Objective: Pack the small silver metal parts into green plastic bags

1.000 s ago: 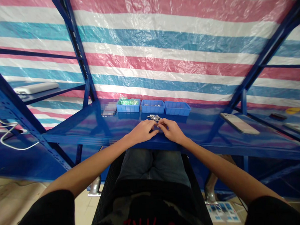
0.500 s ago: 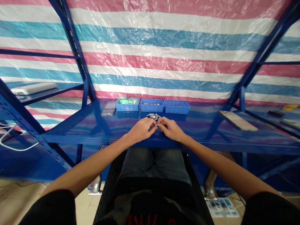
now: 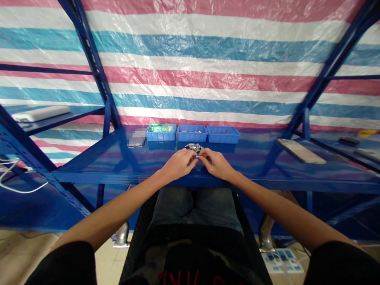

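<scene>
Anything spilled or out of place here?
Loose metal parts sit piled on the shelf before the middle bin, not in it; left hand and right hand pinch one. A phone lies askew at right.

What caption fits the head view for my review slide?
Left hand and right hand pinch a small metal part over a blue shelf, before three blue bins.

Three blue bins stand in a row at the back of the blue desk [image 3: 116,163]: the left bin [image 3: 160,136] holds green pieces, the middle bin [image 3: 192,136] and right bin [image 3: 223,136] sit just beside it. A phone [image 3: 299,150] lies far right. A striped tarp [image 3: 206,75] hangs behind, and a white cable [image 3: 13,184] dangles at left.
</scene>
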A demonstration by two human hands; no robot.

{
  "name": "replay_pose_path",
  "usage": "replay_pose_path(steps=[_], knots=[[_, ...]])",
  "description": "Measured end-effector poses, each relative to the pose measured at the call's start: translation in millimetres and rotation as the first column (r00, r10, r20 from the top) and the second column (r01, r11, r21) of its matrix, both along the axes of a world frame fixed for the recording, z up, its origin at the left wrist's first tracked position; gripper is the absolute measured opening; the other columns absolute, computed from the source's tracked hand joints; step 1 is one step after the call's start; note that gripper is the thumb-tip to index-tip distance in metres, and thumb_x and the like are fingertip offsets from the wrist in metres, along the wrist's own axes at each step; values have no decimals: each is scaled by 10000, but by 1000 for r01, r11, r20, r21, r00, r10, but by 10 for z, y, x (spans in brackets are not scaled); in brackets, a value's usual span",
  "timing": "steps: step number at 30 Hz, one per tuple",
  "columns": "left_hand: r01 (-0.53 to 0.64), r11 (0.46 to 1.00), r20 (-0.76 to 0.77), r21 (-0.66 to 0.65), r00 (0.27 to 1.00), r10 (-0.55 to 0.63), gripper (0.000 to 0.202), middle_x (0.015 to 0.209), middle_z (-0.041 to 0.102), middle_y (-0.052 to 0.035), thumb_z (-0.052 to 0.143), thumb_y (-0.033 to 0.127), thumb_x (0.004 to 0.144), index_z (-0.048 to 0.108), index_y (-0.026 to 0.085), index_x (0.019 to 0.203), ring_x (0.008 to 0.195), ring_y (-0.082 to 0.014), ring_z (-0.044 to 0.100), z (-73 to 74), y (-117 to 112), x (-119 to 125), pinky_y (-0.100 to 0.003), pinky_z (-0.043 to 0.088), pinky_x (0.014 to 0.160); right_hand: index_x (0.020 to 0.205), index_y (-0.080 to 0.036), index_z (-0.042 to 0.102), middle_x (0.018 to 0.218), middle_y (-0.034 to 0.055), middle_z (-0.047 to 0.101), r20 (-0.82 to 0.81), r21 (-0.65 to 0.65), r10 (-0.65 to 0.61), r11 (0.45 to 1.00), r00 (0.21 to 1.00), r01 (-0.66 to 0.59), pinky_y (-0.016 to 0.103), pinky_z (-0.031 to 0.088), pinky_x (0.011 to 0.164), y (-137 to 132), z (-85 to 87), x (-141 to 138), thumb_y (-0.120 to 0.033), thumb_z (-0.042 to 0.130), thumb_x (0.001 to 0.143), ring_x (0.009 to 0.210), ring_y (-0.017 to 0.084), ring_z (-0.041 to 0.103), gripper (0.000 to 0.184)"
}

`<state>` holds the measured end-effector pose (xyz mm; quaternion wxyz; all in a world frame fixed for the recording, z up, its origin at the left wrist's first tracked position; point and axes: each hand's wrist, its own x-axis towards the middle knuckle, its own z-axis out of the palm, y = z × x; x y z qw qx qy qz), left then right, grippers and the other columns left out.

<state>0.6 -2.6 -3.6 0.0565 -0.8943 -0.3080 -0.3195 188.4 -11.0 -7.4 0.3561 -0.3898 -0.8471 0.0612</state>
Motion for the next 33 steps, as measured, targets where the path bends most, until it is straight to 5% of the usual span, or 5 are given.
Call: replay_pose_path(steps=[17,33], knots=[[5,1000,-38,29,999,-4,171,910,660,-68,444,174,850,563,151,970,842,-187,590,-31,25,-1,-320,450,799,833,-171,545,722,37,607,133,26,-75,997,988,72,243,364,605,-25,47,-14,-249,385,910,641,152,571,194],[-83,995,-179,53,980,91,144,786,648,-54,473,248,834,585,166,794,811,-198,579,7,-3,11,-323,395,730,860,-175,560,805,63,662,232,87,-103,993,967,85,264,386,664,-19,34,-41,-253,408,912,730,175,611,179]])
